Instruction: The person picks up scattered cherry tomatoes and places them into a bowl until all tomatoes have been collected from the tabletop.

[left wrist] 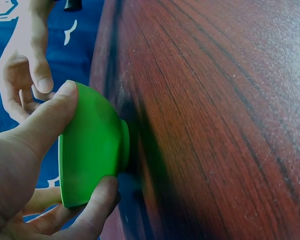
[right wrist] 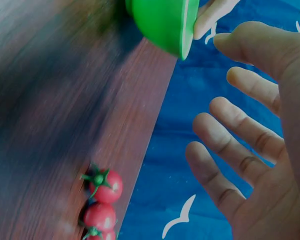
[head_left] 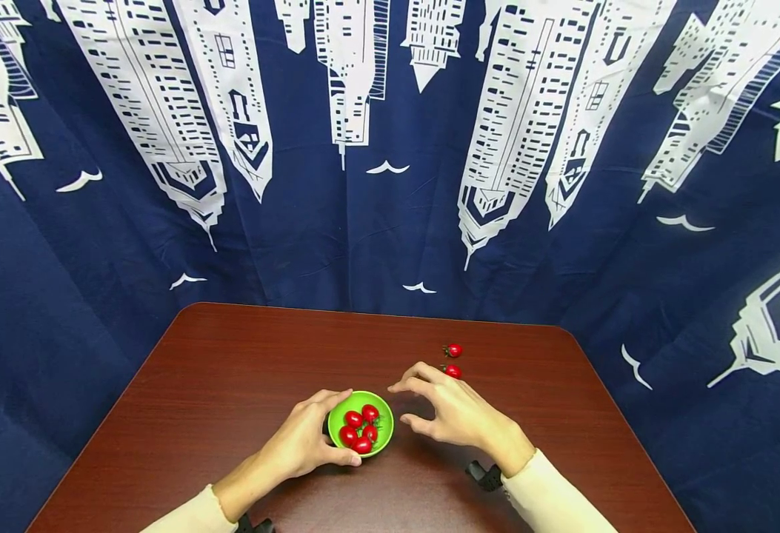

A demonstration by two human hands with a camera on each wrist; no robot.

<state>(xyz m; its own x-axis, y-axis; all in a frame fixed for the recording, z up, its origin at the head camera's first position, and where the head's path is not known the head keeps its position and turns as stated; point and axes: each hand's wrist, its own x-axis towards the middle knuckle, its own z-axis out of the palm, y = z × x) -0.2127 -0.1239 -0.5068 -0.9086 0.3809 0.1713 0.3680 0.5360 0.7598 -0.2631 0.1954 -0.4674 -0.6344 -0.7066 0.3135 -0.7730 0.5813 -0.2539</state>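
Observation:
My left hand (head_left: 306, 437) grips a small green bowl (left wrist: 92, 145), with the thumb on the near side of the rim and the fingers around the far side. Several red cherry tomatoes (head_left: 361, 429) with green stems lie inside the bowl. The bowl's foot is close over the table in the left wrist view. To the right of the bowl, my right hand (head_left: 452, 407) hovers with fingers spread, loosely bent and holding nothing. Beyond it are more cherry tomatoes (head_left: 455, 350) on the table; the right wrist view shows three of these tomatoes (right wrist: 106, 186) in a row.
Both hands work over a dark red-brown wooden table (head_left: 243, 355) with rounded far corners. Behind it hangs a navy cloth (head_left: 296, 244) printed with white buildings and birds. A black strap (head_left: 486, 475) sits at the right wrist, below a cream sleeve.

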